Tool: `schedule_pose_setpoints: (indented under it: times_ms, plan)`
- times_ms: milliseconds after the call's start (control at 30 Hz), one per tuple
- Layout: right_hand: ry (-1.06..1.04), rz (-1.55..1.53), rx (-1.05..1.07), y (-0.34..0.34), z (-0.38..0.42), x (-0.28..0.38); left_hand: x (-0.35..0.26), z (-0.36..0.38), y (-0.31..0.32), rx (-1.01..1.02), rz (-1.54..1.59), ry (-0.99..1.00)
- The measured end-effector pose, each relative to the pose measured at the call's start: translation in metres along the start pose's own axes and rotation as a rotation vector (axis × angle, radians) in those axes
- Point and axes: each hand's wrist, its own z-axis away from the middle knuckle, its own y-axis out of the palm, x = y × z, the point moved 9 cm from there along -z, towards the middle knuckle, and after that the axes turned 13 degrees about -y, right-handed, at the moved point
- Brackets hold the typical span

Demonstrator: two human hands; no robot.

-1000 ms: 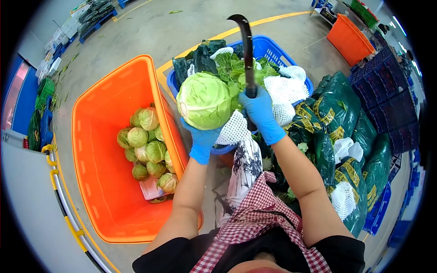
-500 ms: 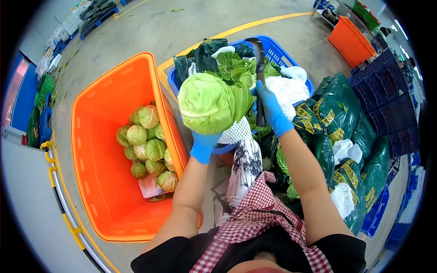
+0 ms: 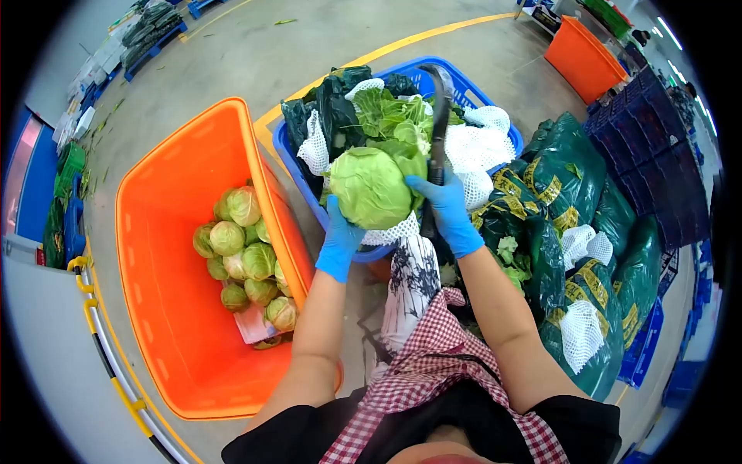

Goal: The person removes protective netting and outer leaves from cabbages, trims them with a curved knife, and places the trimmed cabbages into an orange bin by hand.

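A pale green cabbage (image 3: 372, 188) is held over the near side of the blue basket (image 3: 473, 87). My left hand (image 3: 340, 236), in a blue glove, grips it from the lower left. My right hand (image 3: 452, 213), gloved too, is closed around a sickle (image 3: 441, 120) with a dark curved blade pointing away from me. The right thumb reaches to the cabbage's right side. Loose leaves (image 3: 386, 114) lie in the basket just beyond the cabbage. White foam net (image 3: 394, 232) shows beneath it.
At the left an orange bin (image 3: 174, 332) holds several cabbages (image 3: 259, 261). Stuffed dark green bags (image 3: 572, 170) and white foam nets (image 3: 581, 336) pile up on the right. Stacked dark crates (image 3: 653, 178) stand farther right, and another orange bin (image 3: 585, 58) is at the back.
The cabbage has come lower and slightly right, and its visible side has turned. My right thumb has moved onto it, with the sickle still in that hand. The left hand has shifted up its side.
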Motion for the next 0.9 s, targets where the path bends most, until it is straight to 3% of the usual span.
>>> schedule_pose_setpoints:
  times_ms: [167,267,333,400,467,567,700,900]
  plan:
    - [-0.192,0.313,-0.060,0.012,-0.007,0.049,-0.014,0.008,0.020,0.059,0.088,0.081]
    - [-0.135,0.100,-0.077,0.013,-0.024,0.059,-0.027,0.022,0.042,0.316,0.188,0.084]
    - [0.026,-0.045,-0.027,0.007,-0.041,0.051,-0.040,0.029,0.038,0.120,-0.380,0.315]
    - [0.096,-0.002,0.090,-0.001,-0.059,0.040,-0.041,0.029,0.031,0.060,-0.465,0.357]
    - [0.075,-0.068,0.162,0.003,-0.077,0.039,-0.040,0.026,0.023,0.049,-0.394,0.356]
    - [0.109,0.108,0.245,-0.007,-0.113,0.025,-0.038,0.024,0.011,0.057,-0.271,0.340]
    - [0.001,0.244,0.308,-0.001,-0.140,0.036,-0.038,0.025,0.001,0.105,-0.075,0.275]
    - [0.058,0.044,-0.064,-0.032,-0.169,0.053,-0.027,0.025,0.017,0.196,0.353,0.052]
